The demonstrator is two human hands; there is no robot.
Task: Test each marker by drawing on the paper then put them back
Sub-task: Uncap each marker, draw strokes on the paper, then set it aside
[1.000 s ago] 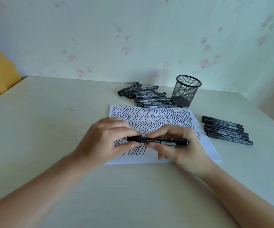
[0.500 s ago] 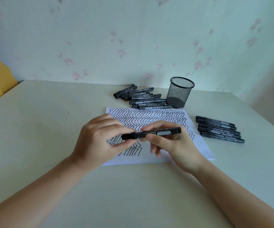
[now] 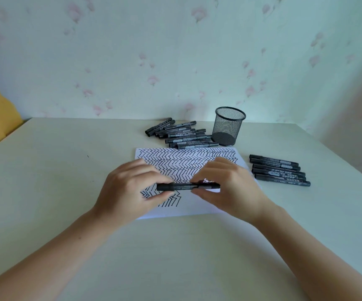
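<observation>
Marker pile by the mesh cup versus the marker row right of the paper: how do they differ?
The marker pile is larger, loosely heaped and overlapping, behind the paper; the marker row has five, neatly parallel. Both are black, capped, lying flat.

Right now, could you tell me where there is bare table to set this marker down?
Bare table lies left of the paper and along the near edge. It is crowded behind the paper, by the marker pile and mesh cup, and right, by the marker row.
</observation>
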